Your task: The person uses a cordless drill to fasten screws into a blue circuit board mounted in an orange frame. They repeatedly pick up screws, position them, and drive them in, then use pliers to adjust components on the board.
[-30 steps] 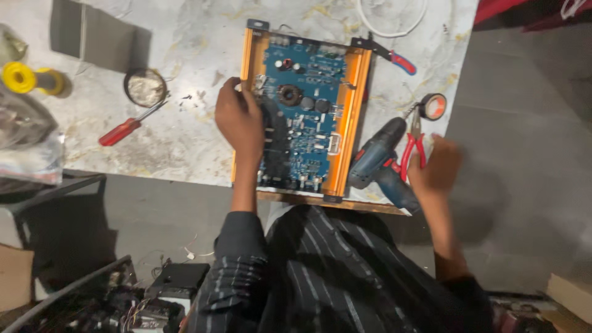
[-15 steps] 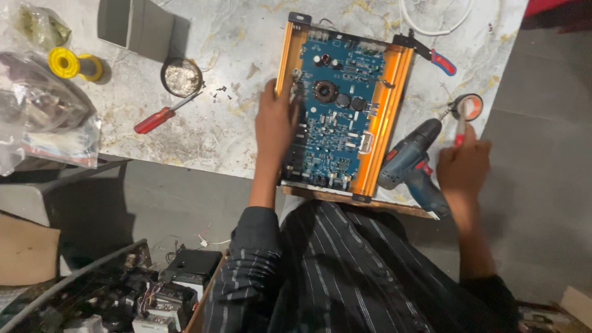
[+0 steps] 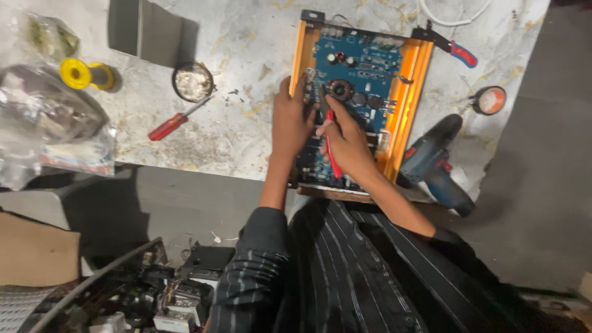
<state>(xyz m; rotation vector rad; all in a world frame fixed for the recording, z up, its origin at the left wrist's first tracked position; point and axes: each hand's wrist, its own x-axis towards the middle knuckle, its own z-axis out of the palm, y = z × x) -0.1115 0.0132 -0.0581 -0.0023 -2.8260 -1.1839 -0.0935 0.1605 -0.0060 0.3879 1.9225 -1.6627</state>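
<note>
A blue circuit board (image 3: 364, 74) sits in an orange metal chassis (image 3: 404, 105) on the marble-patterned table (image 3: 246, 49). My left hand (image 3: 288, 126) rests on the chassis's left edge, fingers touching a small metal part at the board's left side. My right hand (image 3: 350, 143) lies over the board's lower middle and grips red-handled pliers (image 3: 332, 151). The pliers' dark jaws point up toward the spot by my left fingers. The lower part of the board is hidden under both hands.
A blue cordless drill (image 3: 431, 165) lies right of the chassis, a round orange-faced object (image 3: 490, 100) beyond it. A red screwdriver (image 3: 166, 126), round tin (image 3: 192, 81), yellow spool (image 3: 83, 74) and plastic bags (image 3: 49, 123) lie left. Scrap electronics (image 3: 179, 290) sit on the floor.
My right hand has left the table's right side near the drill and now sits over the board, holding the red pliers. My left hand stays on the chassis's left edge.
</note>
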